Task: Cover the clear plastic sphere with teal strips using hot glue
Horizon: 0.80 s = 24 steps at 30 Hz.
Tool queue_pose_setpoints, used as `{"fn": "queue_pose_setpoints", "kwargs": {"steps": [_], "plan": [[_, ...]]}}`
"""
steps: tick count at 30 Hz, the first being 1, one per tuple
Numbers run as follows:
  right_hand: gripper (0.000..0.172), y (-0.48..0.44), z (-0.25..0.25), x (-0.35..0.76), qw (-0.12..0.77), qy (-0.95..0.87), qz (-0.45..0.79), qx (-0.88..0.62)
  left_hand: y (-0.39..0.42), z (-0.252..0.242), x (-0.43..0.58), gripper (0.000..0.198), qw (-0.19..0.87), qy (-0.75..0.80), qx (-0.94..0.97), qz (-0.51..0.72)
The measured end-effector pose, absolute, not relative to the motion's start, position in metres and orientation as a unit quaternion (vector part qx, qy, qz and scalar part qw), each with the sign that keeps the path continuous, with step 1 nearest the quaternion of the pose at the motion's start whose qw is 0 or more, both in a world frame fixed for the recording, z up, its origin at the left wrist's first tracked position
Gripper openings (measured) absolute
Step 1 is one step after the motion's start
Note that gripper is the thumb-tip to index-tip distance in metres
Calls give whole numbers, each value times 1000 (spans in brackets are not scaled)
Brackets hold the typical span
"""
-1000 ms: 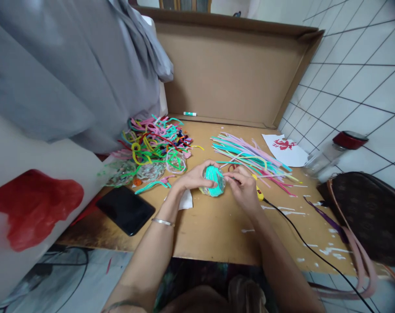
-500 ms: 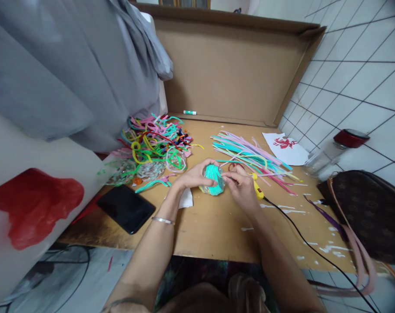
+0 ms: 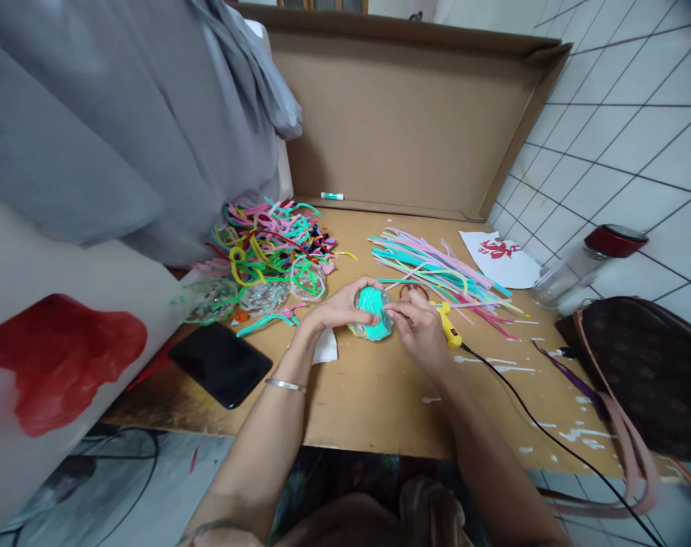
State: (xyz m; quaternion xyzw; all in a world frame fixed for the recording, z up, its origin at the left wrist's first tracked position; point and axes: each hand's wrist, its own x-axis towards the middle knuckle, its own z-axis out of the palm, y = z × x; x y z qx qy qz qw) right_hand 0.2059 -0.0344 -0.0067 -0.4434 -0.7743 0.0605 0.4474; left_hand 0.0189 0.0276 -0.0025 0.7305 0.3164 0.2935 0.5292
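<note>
My left hand (image 3: 343,307) curls around a rounded, partly clear piece covered with turquoise fuzzy strands (image 3: 373,311), thumb in front and fingers behind. At its right edge, my right hand (image 3: 422,328) has thumb and forefinger pinched together; whatever is between them is too small to make out. Just right of that hand lies a yellow glue gun (image 3: 451,333) with a black cord, its front end partly covered by the hand. Behind the fingers shows a red scissors handle (image 3: 413,289). A white paper scrap (image 3: 325,347) lies under my left wrist.
Straight pipe cleaners (image 3: 430,262) lie behind my hands. Left is a tangled pipe-cleaner heap (image 3: 271,239), with a black tablet (image 3: 220,365) nearer. A glass bottle (image 3: 573,275) and brown bag (image 3: 647,372) stand right. A cardboard panel (image 3: 402,121) closes off the back.
My right hand has shifted slightly, its pinched fingers a little further left against the turquoise piece. My left hand keeps its hold in the same place.
</note>
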Motion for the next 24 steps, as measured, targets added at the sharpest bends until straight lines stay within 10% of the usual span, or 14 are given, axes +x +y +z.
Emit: {"fn": "queue_pose_setpoints", "kwargs": {"steps": [24], "plan": [[23, -38, -4, 203, 431, -780, 56, -451, 25, -2, 17, 43, 523, 325, 726, 306]]}}
